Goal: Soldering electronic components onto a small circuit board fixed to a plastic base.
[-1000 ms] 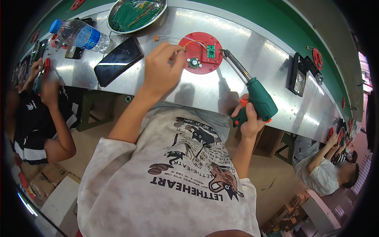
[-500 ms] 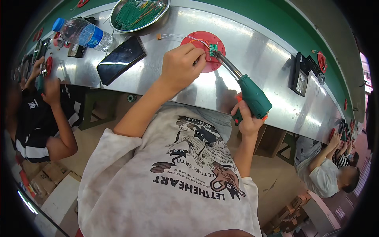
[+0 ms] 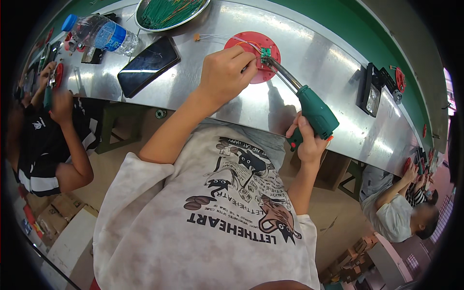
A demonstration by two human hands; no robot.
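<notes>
My right hand (image 3: 309, 137) is wrapped round the green pistol grip of a soldering gun (image 3: 316, 113). Its metal tip meets a small green circuit board (image 3: 266, 53), which lies on a round red disc (image 3: 268, 75) on the bench. From the left, my left hand (image 3: 227, 72) reaches over the disc, thumb and forefinger pinched beside the tip on what looks like a thin wire, mostly hidden by the fingers. White and orange wires run from the board, the white ones to a small tan connector (image 3: 196, 37) left of the disc.
A black phone (image 3: 149, 66) and a clear bottle with a blue cap (image 3: 104, 36) lie left on the metal bench (image 3: 324, 63). Behind them stands a metal bowl (image 3: 205, 10) of green wires. A black lamp-like unit (image 3: 371, 92) sits right. People work at both sides.
The view has shifted slightly, so the disc and bench sit a little higher. Both hands stay at the board, with the soldering gun's tip still against it.
</notes>
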